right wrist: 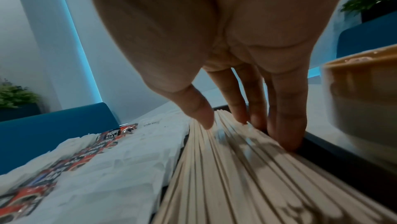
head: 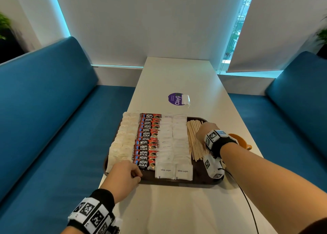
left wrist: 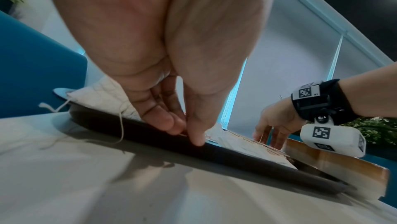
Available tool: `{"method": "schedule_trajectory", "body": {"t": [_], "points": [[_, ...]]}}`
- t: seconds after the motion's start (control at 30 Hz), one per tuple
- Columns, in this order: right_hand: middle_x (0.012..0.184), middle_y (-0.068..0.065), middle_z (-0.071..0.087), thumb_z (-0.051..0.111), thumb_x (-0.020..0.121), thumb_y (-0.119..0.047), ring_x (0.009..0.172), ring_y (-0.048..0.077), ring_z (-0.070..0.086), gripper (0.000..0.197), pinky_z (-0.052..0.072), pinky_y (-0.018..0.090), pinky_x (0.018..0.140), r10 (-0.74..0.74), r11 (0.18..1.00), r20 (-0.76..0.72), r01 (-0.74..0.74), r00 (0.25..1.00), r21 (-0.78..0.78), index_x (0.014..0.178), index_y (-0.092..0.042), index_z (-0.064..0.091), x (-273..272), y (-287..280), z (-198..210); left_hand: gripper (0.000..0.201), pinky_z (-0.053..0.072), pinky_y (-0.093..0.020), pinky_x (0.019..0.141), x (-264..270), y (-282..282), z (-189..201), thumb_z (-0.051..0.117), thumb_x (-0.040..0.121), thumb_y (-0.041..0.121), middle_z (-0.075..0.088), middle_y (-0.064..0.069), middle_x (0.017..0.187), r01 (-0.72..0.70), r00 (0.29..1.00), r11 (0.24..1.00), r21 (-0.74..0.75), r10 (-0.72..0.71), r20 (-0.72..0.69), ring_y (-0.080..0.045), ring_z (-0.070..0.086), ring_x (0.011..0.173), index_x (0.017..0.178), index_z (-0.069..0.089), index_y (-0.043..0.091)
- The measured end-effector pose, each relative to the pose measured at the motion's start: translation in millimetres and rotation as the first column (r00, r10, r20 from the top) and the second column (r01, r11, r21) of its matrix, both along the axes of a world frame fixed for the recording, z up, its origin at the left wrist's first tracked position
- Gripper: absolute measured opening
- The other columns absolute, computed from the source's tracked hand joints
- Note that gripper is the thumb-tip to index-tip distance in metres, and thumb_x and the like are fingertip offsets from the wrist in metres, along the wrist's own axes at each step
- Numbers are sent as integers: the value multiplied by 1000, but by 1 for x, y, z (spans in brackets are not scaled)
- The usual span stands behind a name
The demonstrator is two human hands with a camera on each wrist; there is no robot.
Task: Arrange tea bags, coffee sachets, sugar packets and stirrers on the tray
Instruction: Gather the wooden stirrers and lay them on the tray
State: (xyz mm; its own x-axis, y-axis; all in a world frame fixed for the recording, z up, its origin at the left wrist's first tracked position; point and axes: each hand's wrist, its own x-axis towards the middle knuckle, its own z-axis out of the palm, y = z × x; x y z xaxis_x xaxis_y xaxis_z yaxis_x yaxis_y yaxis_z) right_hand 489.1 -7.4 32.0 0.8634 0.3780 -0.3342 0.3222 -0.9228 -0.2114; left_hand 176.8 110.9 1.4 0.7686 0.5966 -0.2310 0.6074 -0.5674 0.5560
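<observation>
soft, even daylight fills the head view, strongest from the window gaps [head: 237,30] beside the blinds, which glow cyan at their edges. the white table [head: 177,74] is bright without harsh glare. wide-angle distortion bows the blue seats [head: 44,110] outward at the frame edges. the wrist views are dimmer and bluish; the left hand [left wrist: 171,92] casts a soft shadow below the tray [left wrist: 236,158]. the stirrers [right wrist: 236,176] smear near the lens, perhaps from motion, and the palms are out of focus.

The red coffee sachets [head: 147,141] say "KOPI JUAN". The white sugar packets [head: 166,170] say "white sugar". A purple round sticker [head: 175,99] on the surface says "ClayG".
</observation>
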Motion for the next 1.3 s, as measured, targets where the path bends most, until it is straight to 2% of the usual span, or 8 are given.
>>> {"method": "schedule_trajectory", "body": {"t": [0.43,0.6,0.8,0.97,1.07,1.13,1.2,1.3], "points": [[78,3,58,63,97,-17,61,13,54,14,39,21,49,41,998,41,-39,998,-49,85,-11,57,0,-17,-4,11,44,-10,70,-3,-3,2,73,91,19,63,15,93,1,1000,1000,8,-1,29,-2,61,83,90,75,30],[98,6,71,66,93,-16,83,19,68,8,57,27,72,58,993,77,-65,995,102,98,-11,71,-3,-17,2,10,45,-11,72,-3,-4,2,73,91,20,63,15,94,-6,1000,1000,8,6,31,-2,61,84,91,75,30],[93,4,74,74,88,-10,88,21,73,7,62,33,82,171,981,-103,-159,980,112,94,-12,76,-24,-23,-11,10,47,-13,75,-4,-6,2,74,91,19,63,15,94,-3,999,1000,9,3,44,-2,60,84,90,74,30],[98,-3,70,74,90,-15,82,9,62,9,46,17,60,141,955,-5,-135,990,263,87,-24,74,-18,-30,-7,9,44,-12,73,-5,-5,0,73,92,21,60,15,96,0,999,1000,25,-2,43,-2,59,85,92,74,30],[112,-2,66,75,89,-20,86,13,61,17,43,16,57,132,963,29,-135,991,232,105,-25,72,-16,-30,-10,9,46,-13,75,-4,-5,0,73,92,21,60,15,96,-2,999,1000,17,1,43,-3,59,86,91,74,30],[109,1,66,75,88,-20,87,16,63,25,51,21,66,128,971,23,-130,991,198,112,-19,70,-16,-26,-15,9,45,-13,74,-4,-5,-1,73,91,21,60,14,95,-2,999,1000,18,1,48,-3,59,85,90,74,30],[103,4,70,70,89,-17,90,19,67,17,59,29,78,114,978,47,-121,992,171,105,-13,73,-15,-22,-18,10,44,-11,70,-5,-5,-2,73,91,20,60,14,94,3,999,1000,26,-4,53,-2,59,84,88,74,30],[101,7,72,64,90,-11,89,21,68,13,60,31,82,85,986,63,-93,994,136,99,-10,74,-11,-21,-19,10,43,-10,68,-6,-4,-3,73,90,19,61,14,93,-3,998,1000,20,2,59,-2,60,82,89,74,29]]}}
